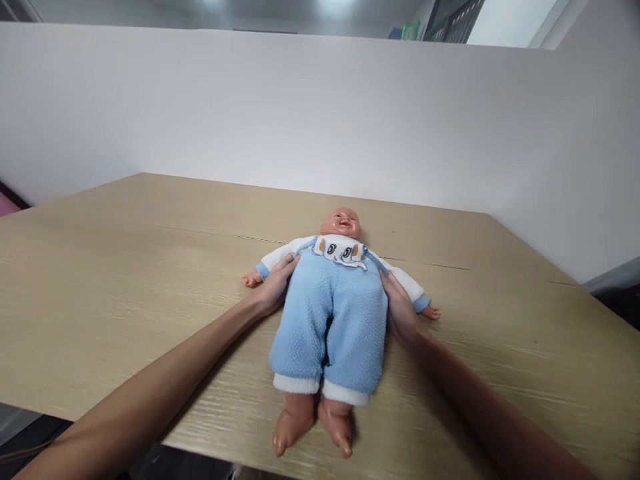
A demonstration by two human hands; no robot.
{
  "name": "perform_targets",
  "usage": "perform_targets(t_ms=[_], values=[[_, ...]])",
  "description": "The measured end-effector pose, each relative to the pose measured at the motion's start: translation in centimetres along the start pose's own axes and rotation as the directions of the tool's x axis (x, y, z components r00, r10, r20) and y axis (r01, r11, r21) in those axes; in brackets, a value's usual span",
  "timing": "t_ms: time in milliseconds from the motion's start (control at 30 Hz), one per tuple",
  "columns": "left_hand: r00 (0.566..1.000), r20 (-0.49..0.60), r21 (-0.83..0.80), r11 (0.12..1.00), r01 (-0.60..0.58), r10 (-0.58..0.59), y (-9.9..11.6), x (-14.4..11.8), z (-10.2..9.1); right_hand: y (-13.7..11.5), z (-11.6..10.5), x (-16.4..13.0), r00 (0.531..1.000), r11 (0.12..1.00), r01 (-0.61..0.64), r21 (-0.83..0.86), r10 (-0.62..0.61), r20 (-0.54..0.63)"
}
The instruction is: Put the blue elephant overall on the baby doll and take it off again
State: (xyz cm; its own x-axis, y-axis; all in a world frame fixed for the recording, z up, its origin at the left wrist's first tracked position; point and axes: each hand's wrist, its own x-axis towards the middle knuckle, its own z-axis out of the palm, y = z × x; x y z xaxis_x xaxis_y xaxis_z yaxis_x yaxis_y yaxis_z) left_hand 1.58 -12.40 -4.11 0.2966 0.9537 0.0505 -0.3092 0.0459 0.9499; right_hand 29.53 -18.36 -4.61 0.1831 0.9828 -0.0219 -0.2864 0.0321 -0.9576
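Doll (331,313) flat on table (125,267), feet past the edge. Left hand (274,287) and right hand (400,310) open, pressed against its sides. Could slide off if tugged.

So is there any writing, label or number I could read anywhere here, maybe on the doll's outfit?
None can be read.
The doll lies on its back on the wooden table, with the left hand and the right hand against its sides.
Its blue fleece outfit bears only an elephant-face bib, a picture without letters.
The white wall bears no sign.
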Motion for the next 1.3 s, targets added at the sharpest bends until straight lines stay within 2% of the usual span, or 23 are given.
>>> perform_targets(t_ms=[133,400,567,733,867,1033,1200,1267,1300], values=[[1.000,0.001,-0.019,1.000,-0.003,0.003,0.0,0.5,-0.3,0.5,-0.5,1.0,0.999,0.999,0.044,-0.007,-0.044,0.016],[0.991,0.132,-0.053,0.998,-0.023,0.030,0.4,1.2,-1.1,0.9,-1.7,1.7,0.994,0.985,0.106,-0.136,-0.104,0.022],[0.992,0.124,-0.055,0.998,-0.012,0.019,0.4,1.4,-1.3,0.3,-1.6,1.1,0.988,0.951,0.150,-0.270,-0.152,0.015],[0.995,0.099,-0.066,0.998,-0.014,0.020,0.4,1.6,-1.3,-0.4,-1.3,0.6,0.979,0.924,0.200,-0.326,-0.198,0.039],[0.996,0.088,0.064,0.998,-0.026,0.020,0.7,1.3,-1.6,-1.0,-1.4,0.0,0.967,0.883,0.246,-0.400,-0.251,0.042],[0.977,0.100,0.370,0.904,-0.214,0.191,1.6,0.7,-2.0,-2.0,-1.2,-0.4,0.958,0.850,0.282,-0.445,-0.278,0.077],[0.923,0.059,0.439,0.820,-0.366,0.380,1.5,0.5,-1.7,-4.5,0.2,1.8,0.950,0.843,0.313,-0.437,-0.274,0.151],[0.913,0.037,0.467,0.801,-0.375,0.406,1.4,0.3,-1.4,-6.0,1.5,3.3,0.945,0.796,0.328,-0.509,-0.269,0.187],[0.907,0.022,0.482,0.791,-0.377,0.420,1.4,0.3,-1.2,-6.7,2.5,4.0,0.938,0.744,0.346,-0.572,-0.286,0.194]])
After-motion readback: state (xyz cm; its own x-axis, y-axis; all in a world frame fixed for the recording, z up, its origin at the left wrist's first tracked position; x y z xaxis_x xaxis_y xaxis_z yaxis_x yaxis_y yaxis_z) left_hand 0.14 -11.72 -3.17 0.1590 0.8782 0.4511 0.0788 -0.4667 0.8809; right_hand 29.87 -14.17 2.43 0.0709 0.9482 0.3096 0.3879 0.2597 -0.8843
